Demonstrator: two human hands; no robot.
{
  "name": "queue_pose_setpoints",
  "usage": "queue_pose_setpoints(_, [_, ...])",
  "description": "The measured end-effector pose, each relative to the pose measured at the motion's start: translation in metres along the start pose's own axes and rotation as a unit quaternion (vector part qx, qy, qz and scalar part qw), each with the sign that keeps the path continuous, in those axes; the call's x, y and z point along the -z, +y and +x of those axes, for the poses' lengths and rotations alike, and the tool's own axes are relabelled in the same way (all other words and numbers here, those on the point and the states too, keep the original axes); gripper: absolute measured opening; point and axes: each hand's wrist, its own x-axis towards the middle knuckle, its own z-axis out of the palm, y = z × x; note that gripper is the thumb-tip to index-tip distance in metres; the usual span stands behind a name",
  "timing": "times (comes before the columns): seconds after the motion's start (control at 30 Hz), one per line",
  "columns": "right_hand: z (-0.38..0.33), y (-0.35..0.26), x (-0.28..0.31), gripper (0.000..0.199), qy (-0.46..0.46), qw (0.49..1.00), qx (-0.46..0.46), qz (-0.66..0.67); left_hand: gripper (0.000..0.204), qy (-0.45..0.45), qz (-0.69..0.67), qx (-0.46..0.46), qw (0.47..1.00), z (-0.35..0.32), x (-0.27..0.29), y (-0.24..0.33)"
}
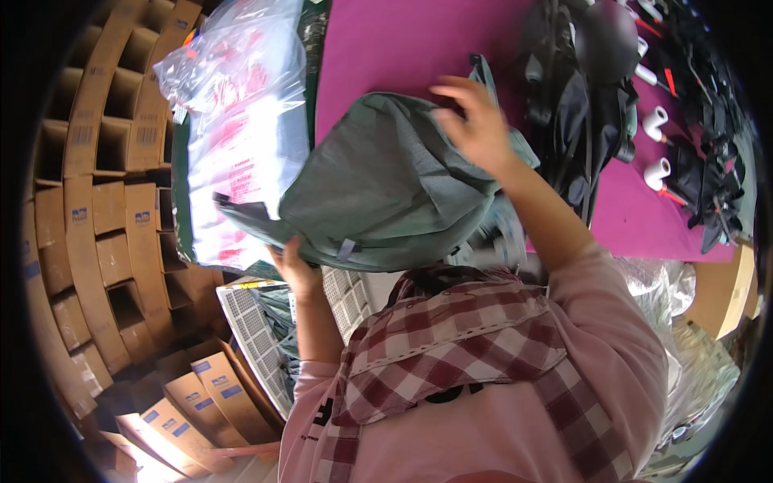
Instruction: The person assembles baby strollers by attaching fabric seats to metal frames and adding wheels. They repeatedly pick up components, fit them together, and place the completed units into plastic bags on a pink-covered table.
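Note:
A grey-green fabric bag (378,177) is spread in front of me, partly over the magenta table covering. It has a rounded shape, a small pale tag near its lower edge and a dark-tipped flap or strap sticking out at the left. With my left hand (296,270) I grip its lower left edge; the bag hides some of the fingers. Over the bag's upper right side is my right hand (477,129), fingers apart and nothing visible in them. Whether that hand touches the cloth I cannot tell.
Clear plastic bags (241,145) with red print lie stacked at the left. Black bags (564,121) and several white rolls (656,173) lie on the magenta table (403,40) at the right. Cardboard boxes (80,153) fill the far left. A white perforated crate (245,326) stands below.

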Motion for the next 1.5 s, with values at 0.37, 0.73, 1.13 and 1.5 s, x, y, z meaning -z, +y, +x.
queue_pose_setpoints(0.37, [-0.010,0.000,0.076,0.085,0.120,0.761,-0.536,0.346,0.049,-0.112,-0.252,0.023,0.961,0.071,0.016,0.054])
queue_pose_setpoints(0.73, [-0.082,0.001,0.100,0.063,0.218,0.828,-0.509,0.092,0.031,-0.200,-0.061,0.346,0.914,0.104,0.009,-0.109])
queue_pose_setpoints(1.13, [-0.011,-0.056,0.210,0.058,0.318,0.911,-0.193,0.182,0.050,-0.188,-0.202,0.003,0.961,0.048,-0.186,0.006])
queue_pose_setpoints(1.5, [-0.060,0.147,0.329,0.041,0.380,0.828,-0.326,0.252,0.065,-0.202,-0.061,0.094,0.973,-0.093,-0.305,-0.085])
